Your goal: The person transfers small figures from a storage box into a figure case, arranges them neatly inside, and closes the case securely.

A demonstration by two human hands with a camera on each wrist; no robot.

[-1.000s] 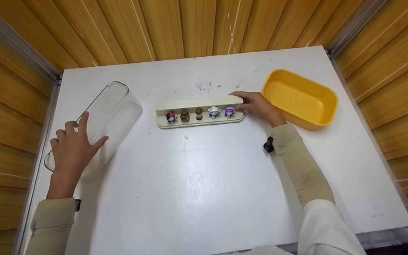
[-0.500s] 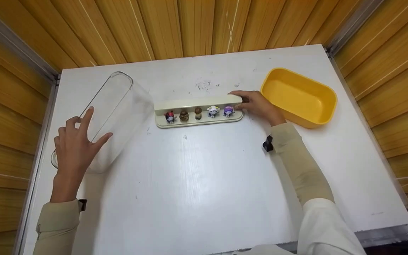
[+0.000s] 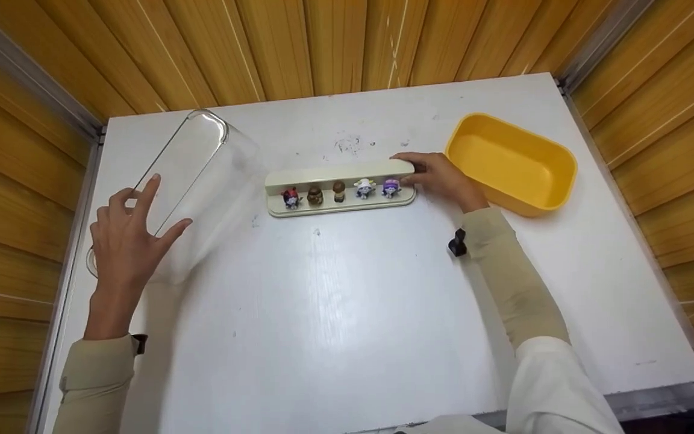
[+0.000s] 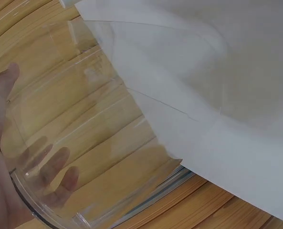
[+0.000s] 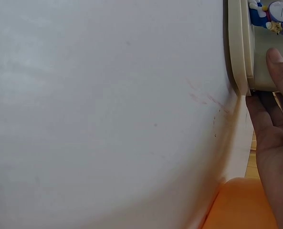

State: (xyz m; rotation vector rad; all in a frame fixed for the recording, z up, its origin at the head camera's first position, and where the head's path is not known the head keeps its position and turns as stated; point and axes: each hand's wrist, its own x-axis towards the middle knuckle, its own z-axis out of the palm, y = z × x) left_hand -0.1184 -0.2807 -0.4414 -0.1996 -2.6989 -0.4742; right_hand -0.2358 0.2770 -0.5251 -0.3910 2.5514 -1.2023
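Note:
My left hand (image 3: 127, 241) spans a long, clear plastic cover (image 3: 208, 181) with rounded ends, tilted at the table's left side. In the left wrist view its thumb lies on one side of the cover (image 4: 69, 109), and the fingers (image 4: 60, 167) show through the clear wall. A cream display stand (image 3: 281, 179) with a raised back ledge rests mid-table. Several small figurines (image 3: 338, 191) stand in a row on it. The right hand (image 3: 440, 179) grips the stand's right end, its thumb in front beside a purple-topped figurine (image 3: 390, 188) and the fingers behind.
A yellow rectangular basin (image 3: 509, 172) sits at the back right, close beside the right hand. Wood-patterned panels (image 3: 335, 48) enclose the white table (image 3: 323, 301) at the back and both sides. Dark scuff marks (image 3: 347, 143) lie behind the stand.
The left hand has moved the clear cover farther back and slightly right, with its far end now higher in the view. The right hand and the stand have stayed in place.

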